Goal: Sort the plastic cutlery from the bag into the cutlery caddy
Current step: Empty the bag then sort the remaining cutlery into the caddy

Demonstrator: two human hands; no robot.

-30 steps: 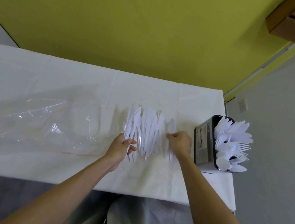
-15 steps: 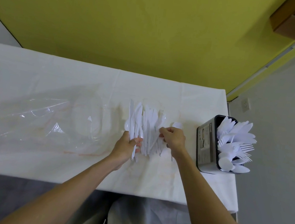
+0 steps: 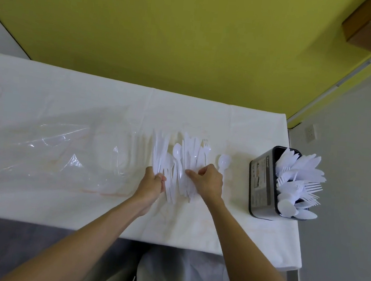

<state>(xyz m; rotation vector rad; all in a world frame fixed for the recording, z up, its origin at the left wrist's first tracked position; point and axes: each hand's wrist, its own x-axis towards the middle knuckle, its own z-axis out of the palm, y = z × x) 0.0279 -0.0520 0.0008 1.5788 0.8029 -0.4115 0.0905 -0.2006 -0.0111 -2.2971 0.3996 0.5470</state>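
- White-clothed table [image 3: 34, 204] against a yellow wall [image 3: 191, 37]; at right, a grey wall [image 3: 350, 228] with one socket [image 3: 310, 133].
- One clear bag [image 3: 52, 148], crumpled flat on the left of the cloth.
- Left hand [image 3: 153, 183]: fingers curled, gripping the left side of the cutlery pile [image 3: 192, 150] at mid-table.
- Right hand [image 3: 208, 181]: knuckles up, thumb and forefinger pinching pieces in the pile; too tangled to count.
- One lone spoon [image 3: 223, 162] just right of the pile.
- One caddy [image 3: 261, 183] at the right edge, packed with white cutlery.

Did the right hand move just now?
Yes. The right hand slid left, away from the caddy, and now its fingers are on the pile.
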